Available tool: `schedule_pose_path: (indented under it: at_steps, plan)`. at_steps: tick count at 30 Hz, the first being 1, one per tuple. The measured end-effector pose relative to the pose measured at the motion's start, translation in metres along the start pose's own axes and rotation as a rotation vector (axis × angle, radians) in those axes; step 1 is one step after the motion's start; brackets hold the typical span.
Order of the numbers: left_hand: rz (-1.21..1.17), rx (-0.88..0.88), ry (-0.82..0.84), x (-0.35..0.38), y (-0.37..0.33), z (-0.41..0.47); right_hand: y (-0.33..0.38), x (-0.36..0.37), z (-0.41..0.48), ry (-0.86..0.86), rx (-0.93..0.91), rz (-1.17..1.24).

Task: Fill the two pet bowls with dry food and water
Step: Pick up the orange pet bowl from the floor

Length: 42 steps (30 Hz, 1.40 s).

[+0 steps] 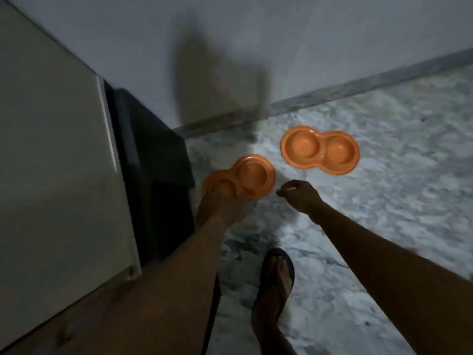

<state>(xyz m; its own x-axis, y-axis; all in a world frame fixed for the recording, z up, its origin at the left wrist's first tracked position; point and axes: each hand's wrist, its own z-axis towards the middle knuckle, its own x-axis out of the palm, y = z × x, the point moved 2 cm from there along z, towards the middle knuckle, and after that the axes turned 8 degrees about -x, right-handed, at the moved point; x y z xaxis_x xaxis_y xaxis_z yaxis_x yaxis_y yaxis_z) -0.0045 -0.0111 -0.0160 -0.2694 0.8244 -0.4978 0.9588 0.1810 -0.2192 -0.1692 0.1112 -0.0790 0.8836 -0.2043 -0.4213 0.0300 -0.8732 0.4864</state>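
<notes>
Two orange double pet bowls are in the head view, each with two round wells that look empty. The nearer bowl point(245, 176) is held at its near end by my left hand point(217, 206), and it appears slightly blurred. The farther bowl point(320, 149) rests flat on the marble floor to the right. My right hand point(298, 193) hovers between the two bowls with its fingers curled in, holding nothing that I can see. No food or water container is in view.
A pale appliance door point(58, 162) stands at the left, with a dark cabinet point(153, 162) beside it. The white wall point(256, 47) and its grey skirting run behind the bowls. My sandalled foot point(276, 272) stands on the marble floor point(384, 188).
</notes>
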Motion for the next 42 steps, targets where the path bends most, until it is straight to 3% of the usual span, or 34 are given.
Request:
schedule_pose_path:
  at_steps: [7, 11, 14, 17, 25, 30, 34, 37, 42]
  plan:
    - [-0.193, -0.297, -0.118, 0.076, 0.070, 0.154, -0.036, 0.083, 0.128, -0.171, -0.031, 0.037]
    - [-0.331, -0.298, -0.210, 0.097, 0.074, 0.194, -0.047, 0.103, 0.147, -0.299, -0.094, -0.049]
    - [-0.463, -0.270, -0.293, 0.097, 0.067, 0.188, -0.054, 0.100, 0.136, -0.384, -0.079, 0.007]
    - [-0.439, -0.161, -0.379, 0.085, 0.053, 0.163, -0.050, 0.080, 0.107, -0.422, -0.080, 0.104]
    - [-0.481, 0.204, -0.506, 0.003, -0.027, -0.034, 0.014, -0.048, -0.095, -0.594, -0.080, 0.377]
    - [-0.496, 0.405, -0.526, -0.078, -0.058, -0.227, 0.081, -0.126, -0.291, -0.725, -0.160, 0.443]
    - [-0.462, 0.545, -0.563, -0.159, -0.047, -0.373, 0.134, -0.152, -0.449, -0.796, -0.233, 0.507]
    - [-0.562, 0.679, -0.584, -0.220, -0.024, -0.459, 0.177, -0.152, -0.547, -0.815, -0.298, 0.579]
    - [-0.668, 0.657, -0.566, -0.326, 0.027, -0.543, 0.250, -0.124, -0.644, -0.802, -0.432, 0.662]
